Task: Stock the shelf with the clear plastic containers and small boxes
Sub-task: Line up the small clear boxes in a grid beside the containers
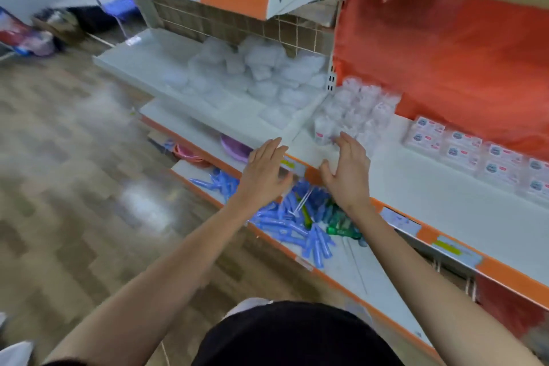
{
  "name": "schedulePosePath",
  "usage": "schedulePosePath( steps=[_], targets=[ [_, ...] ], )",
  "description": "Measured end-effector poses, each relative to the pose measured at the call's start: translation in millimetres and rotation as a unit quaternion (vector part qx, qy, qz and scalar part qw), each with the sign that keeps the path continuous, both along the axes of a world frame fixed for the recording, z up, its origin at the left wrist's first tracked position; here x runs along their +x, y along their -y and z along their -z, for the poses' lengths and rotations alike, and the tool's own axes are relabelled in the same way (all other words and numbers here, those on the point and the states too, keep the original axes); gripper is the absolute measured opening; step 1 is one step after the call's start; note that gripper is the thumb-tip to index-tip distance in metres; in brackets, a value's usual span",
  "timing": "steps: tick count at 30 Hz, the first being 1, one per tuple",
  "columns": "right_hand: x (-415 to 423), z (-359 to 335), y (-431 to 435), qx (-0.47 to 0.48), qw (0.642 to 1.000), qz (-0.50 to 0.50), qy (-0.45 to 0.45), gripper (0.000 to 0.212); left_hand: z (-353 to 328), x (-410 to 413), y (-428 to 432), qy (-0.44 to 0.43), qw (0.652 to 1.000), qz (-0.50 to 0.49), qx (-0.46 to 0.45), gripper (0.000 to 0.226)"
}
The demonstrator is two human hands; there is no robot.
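Both arms reach forward; left hand [264, 171] and right hand [346, 171] spread, holding nothing, over shelf [416, 187] edge. Clear plastic containers [350, 116] just beyond right fingertips; small boxes [475, 154] further right.

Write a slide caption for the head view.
Open left hand and right hand reach toward clear plastic containers on shelf, beside small boxes.

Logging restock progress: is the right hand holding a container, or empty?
Empty. The right hand has spread fingers with nothing in them, close to the clear plastic containers on the shelf.
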State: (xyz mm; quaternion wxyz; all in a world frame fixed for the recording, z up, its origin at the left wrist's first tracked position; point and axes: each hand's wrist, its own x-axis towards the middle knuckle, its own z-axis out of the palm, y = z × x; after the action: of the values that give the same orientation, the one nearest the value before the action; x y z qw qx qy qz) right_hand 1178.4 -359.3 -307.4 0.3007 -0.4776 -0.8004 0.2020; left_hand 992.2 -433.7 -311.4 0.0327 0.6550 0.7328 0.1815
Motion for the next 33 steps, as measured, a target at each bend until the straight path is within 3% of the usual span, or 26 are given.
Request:
schedulePosePath(
  steps=[8,15,21,28,33],
  targets=[
    [-118,2,-3,-0.038,0.992,-0.058,0.11,0.059,13,-109,26,0.011,0.998,-0.062,0.002,0.058],
    [-201,27,-53,-0.101,0.978,-0.009,0.184,0.069,26,-190,0,0.005,0.998,-0.068,-0.008,0.058],
    [-264,57,-70,-0.122,0.968,0.079,0.206,0.071,34,-260,-52,-0.021,0.999,-0.022,-0.037,0.06],
    [-297,65,-63,-0.038,0.975,0.062,0.208,0.049,26,-299,-109,-0.023,0.995,0.038,-0.085,0.064],
    [-294,58,-77,-0.07,0.977,0.101,0.176,0.043,21,-318,-153,-0.078,0.985,0.093,-0.12,0.069]
  ],
)
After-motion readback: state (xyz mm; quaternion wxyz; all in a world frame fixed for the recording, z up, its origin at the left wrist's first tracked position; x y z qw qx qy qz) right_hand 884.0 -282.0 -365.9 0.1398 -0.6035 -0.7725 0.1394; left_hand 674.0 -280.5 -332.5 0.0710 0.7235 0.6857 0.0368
